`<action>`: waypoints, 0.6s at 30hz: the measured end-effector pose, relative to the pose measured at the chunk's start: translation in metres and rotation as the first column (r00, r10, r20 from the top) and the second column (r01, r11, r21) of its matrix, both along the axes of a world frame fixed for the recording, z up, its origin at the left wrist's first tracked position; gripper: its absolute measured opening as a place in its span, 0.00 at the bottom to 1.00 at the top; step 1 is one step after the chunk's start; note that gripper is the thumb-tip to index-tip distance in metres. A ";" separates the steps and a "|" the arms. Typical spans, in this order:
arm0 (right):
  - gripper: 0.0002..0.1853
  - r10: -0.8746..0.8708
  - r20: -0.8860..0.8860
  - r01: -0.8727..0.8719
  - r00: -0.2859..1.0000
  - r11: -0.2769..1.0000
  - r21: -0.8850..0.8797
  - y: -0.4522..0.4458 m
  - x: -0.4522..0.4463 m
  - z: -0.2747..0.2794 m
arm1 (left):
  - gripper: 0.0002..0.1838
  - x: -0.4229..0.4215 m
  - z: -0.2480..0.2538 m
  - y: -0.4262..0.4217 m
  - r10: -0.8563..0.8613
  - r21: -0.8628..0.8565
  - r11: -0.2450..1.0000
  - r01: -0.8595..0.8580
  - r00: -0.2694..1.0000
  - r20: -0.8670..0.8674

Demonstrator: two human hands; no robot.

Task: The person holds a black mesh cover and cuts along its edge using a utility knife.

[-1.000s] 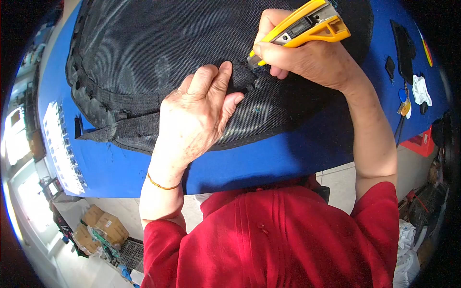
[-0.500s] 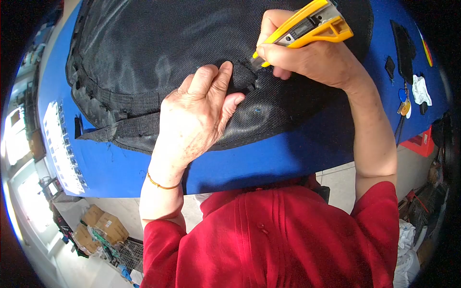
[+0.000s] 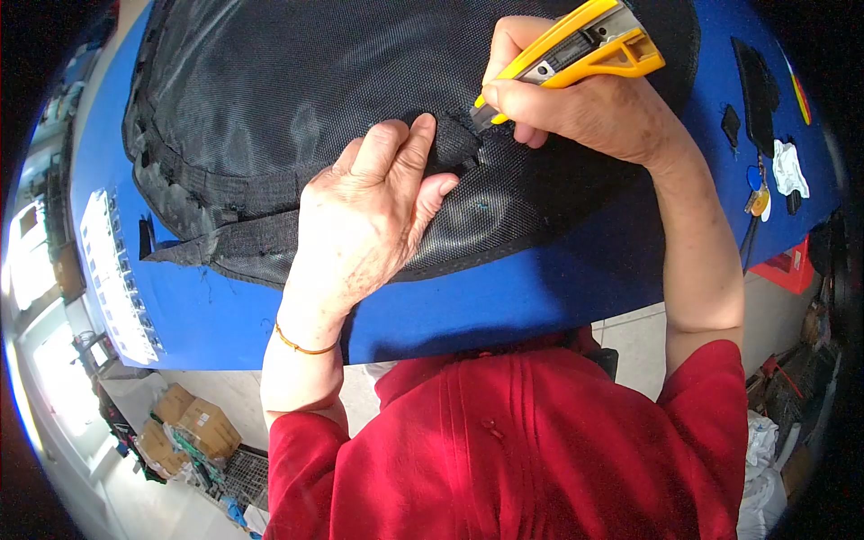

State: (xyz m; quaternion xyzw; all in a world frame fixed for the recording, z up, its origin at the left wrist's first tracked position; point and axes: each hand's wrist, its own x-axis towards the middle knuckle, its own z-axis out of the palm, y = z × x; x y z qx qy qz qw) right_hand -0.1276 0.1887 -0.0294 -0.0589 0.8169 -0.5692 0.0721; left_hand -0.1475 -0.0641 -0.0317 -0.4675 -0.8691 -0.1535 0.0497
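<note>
My right hand (image 3: 576, 108) is wrapped round a yellow utility knife (image 3: 562, 49), its blade end pointing down and left at the black mesh fabric (image 3: 351, 72). The tip meets the fabric beside a seam, though the exact contact is partly hidden. Just left of the blade, my left hand (image 3: 369, 207) lies over a black fabric strip (image 3: 256, 241) along the curved seam. Its fingers are bent onto a raised fold (image 3: 454, 144), with the thumb on the near side; what lies under the palm is hidden.
A blue table (image 3: 504, 315) lies under the fabric. Keys with tags (image 3: 759, 193), a crumpled white piece (image 3: 789, 169) and black pieces (image 3: 754, 90) rest at the right. Cardboard boxes (image 3: 207, 427) stand on the floor at left, a red container (image 3: 787, 268) beyond the table's right edge.
The right hand and knife have shifted very slightly to the right. The left hand and the fabric look almost the same.
</note>
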 end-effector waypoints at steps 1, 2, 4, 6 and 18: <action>0.08 -0.002 0.000 0.002 1.000 1.000 0.007 0.000 0.000 0.000 | 0.23 0.000 0.000 0.000 0.001 0.001 1.000 -0.001 1.000 0.000; 0.08 -0.004 0.000 0.004 1.000 1.000 0.015 0.000 0.000 0.000 | 0.23 0.000 0.000 0.000 0.001 0.001 1.000 -0.001 1.000 0.000; 0.08 -0.005 -0.012 0.005 1.000 1.000 0.018 0.000 0.000 -0.001 | 0.24 -0.001 -0.001 -0.001 -0.006 0.002 1.000 0.006 1.000 -0.003; 0.08 -0.006 -0.024 0.007 1.000 1.000 0.020 0.001 0.000 -0.002 | 0.24 -0.002 -0.001 -0.001 -0.011 0.011 1.000 0.011 1.000 0.005; 0.09 -0.001 -0.002 0.001 1.000 1.000 -0.002 0.000 -0.001 -0.002 | 0.24 -0.006 -0.006 -0.001 -0.047 0.075 0.996 0.050 0.998 -0.040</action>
